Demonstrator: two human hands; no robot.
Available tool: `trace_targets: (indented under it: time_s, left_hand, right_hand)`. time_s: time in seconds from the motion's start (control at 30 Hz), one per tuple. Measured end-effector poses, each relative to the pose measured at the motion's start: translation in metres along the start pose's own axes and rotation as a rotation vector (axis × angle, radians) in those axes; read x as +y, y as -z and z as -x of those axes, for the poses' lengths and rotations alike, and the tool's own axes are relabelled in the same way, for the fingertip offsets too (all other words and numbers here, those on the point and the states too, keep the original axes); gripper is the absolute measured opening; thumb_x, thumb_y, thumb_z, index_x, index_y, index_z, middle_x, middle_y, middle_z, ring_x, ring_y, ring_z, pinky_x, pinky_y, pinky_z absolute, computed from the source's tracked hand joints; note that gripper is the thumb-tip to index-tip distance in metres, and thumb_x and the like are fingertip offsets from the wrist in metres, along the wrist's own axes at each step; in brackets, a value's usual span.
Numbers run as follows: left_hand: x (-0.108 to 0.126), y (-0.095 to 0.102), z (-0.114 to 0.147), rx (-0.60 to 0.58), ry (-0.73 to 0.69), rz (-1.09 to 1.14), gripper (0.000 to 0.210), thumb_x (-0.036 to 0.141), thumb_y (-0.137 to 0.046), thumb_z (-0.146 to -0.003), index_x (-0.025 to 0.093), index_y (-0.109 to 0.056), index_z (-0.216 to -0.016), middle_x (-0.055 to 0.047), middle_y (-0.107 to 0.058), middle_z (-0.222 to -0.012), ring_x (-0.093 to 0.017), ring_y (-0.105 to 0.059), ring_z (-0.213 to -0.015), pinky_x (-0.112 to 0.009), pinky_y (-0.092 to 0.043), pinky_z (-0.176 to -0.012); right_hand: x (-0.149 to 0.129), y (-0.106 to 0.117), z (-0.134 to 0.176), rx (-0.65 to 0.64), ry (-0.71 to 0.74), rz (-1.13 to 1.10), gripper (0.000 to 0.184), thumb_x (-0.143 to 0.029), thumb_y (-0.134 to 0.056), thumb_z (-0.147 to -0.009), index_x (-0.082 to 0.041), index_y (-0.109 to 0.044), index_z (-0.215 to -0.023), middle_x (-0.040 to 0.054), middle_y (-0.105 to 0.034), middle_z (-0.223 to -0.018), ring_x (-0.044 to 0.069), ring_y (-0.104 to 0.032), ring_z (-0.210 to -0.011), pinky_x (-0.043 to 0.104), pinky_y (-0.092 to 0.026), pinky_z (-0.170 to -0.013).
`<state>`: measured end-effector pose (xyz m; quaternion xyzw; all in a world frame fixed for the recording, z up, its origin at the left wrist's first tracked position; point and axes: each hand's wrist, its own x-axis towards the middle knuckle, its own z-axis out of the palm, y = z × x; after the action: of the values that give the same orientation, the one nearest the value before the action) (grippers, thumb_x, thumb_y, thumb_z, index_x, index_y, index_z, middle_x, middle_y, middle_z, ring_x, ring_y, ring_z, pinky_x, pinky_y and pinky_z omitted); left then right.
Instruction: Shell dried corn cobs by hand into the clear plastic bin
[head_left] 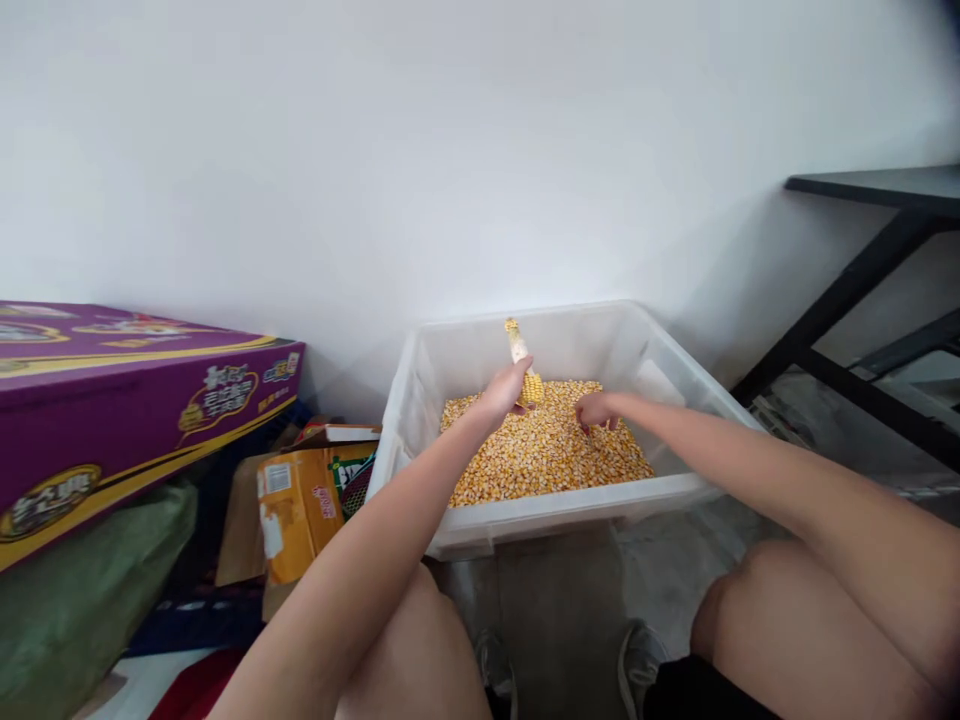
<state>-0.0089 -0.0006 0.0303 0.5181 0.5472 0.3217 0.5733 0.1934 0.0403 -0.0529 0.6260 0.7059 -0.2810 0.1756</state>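
A translucent white plastic tub (562, 505) sits on a grey floor (559, 600) against a pale wall (480, 150), its bottom covered with loose yellow corn kernels (547, 460). To its left, a large purple box (142, 370) with yellow stripes juts in, above a crumpled green sack (90, 610). Between the purple box and the tub stands an orange carton (304, 515), with a green packet (351, 472) beside it. To the right, a black metal frame (832, 280) with slanting legs holds up a dark top. The wearer's bare knees and shoes (637, 665) are at the near side, and the left forearm crosses the tub's near-left corner, hiding part of it.

Both arms reach forward and down into the tub. The left hand (506, 388) grips a corn cob (518, 346) held above the kernels, its far end tilted up; the upper part is mostly stripped pale, the lower part still yellow. The right hand (596, 410) is palm down with bent fingers at the kernels, right of the cob; whether it holds any cannot be told.

The purple box bears white Chinese lettering, apparently 经典 in the lower oval; the rest is too blurred to read. The orange carton has a white barcode label and small red lettering.
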Motion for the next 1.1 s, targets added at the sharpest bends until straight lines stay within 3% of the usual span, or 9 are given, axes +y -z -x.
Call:
trace_targets:
  time_s: [0.13, 0.33, 0.6, 0.8, 0.9, 1.0, 1.1]
  left_hand:
    - [-0.003, 0.0, 0.001, -0.02, 0.008, 0.003, 0.042, 0.054, -0.039, -0.084, 0.018, -0.049, -0.103, -0.004, -0.06, -0.076, -0.015, -0.06, -0.049, -0.022, -0.04, -0.04]
    - [-0.003, 0.002, 0.002, -0.041, 0.007, 0.002, 0.043, 0.055, -0.039, -0.084, 0.018, -0.049, -0.102, -0.002, -0.057, -0.07, -0.015, -0.059, -0.048, -0.022, -0.039, -0.039]
    - [-0.007, 0.001, 0.002, -0.055, -0.002, 0.0, 0.042, 0.055, -0.041, -0.083, 0.018, -0.051, -0.101, -0.002, -0.057, -0.068, -0.016, -0.059, -0.049, -0.023, -0.041, -0.04]
    - [-0.005, 0.001, 0.001, -0.041, 0.01, -0.023, 0.043, 0.055, -0.041, -0.082, 0.017, -0.051, -0.102, -0.002, -0.058, -0.068, -0.016, -0.059, -0.048, -0.023, -0.041, -0.04]
    - [-0.004, 0.001, 0.001, -0.049, 0.017, -0.043, 0.044, 0.055, -0.039, -0.083, 0.018, -0.05, -0.104, -0.003, -0.059, -0.071, -0.016, -0.059, -0.048, -0.024, -0.041, -0.04]
    - [-0.004, 0.001, 0.001, -0.053, 0.006, -0.024, 0.044, 0.056, -0.04, -0.083, 0.018, -0.05, -0.104, -0.003, -0.06, -0.073, -0.016, -0.06, -0.048, -0.023, -0.04, -0.04]
    - [-0.006, 0.002, -0.001, -0.037, 0.009, 0.001, 0.043, 0.055, -0.04, -0.082, 0.018, -0.051, -0.101, -0.003, -0.06, -0.072, -0.016, -0.06, -0.049, -0.023, -0.039, -0.039]
  right_hand:
    - [0.001, -0.018, -0.013, -0.02, -0.035, -0.02, 0.021, -0.012, -0.054, -0.07, -0.011, -0.067, -0.086, 0.0087, -0.064, -0.08, 0.014, -0.059, -0.059, 0.026, -0.05, -0.051]
    - [0.005, -0.021, -0.021, 0.058, -0.049, 0.056, 0.015, -0.011, -0.058, -0.063, -0.009, -0.07, -0.073, 0.0088, -0.063, -0.066, 0.017, -0.061, -0.06, 0.024, -0.047, -0.053]
    - [0.009, -0.031, -0.021, 0.08, -0.056, 0.072, 0.021, -0.012, -0.059, -0.061, -0.011, -0.071, -0.078, 0.0064, -0.066, -0.068, 0.015, -0.06, -0.055, 0.022, -0.045, -0.051]
    - [0.007, -0.013, -0.021, 0.223, 0.025, 0.183, 0.015, -0.014, -0.063, -0.058, -0.013, -0.069, -0.071, 0.0084, -0.067, -0.075, 0.02, -0.063, -0.073, 0.025, -0.044, -0.062]
    - [0.005, 0.001, -0.017, 0.287, 0.057, 0.172, 0.027, -0.017, -0.063, -0.061, -0.014, -0.068, -0.088, 0.0089, -0.067, -0.081, 0.02, -0.062, -0.074, 0.025, -0.043, -0.062]
    - [0.006, 0.022, -0.008, 0.335, 0.091, 0.008, 0.058, -0.014, -0.064, -0.06, -0.018, -0.056, -0.118, 0.005, -0.066, -0.077, 0.016, -0.06, -0.063, 0.024, -0.043, -0.056]
    - [0.006, 0.051, 0.009, 0.439, 0.118, -0.351, 0.067, -0.008, -0.067, -0.056, -0.017, -0.052, -0.121, 0.0027, -0.065, -0.072, 0.015, -0.06, -0.06, 0.023, -0.045, -0.054]
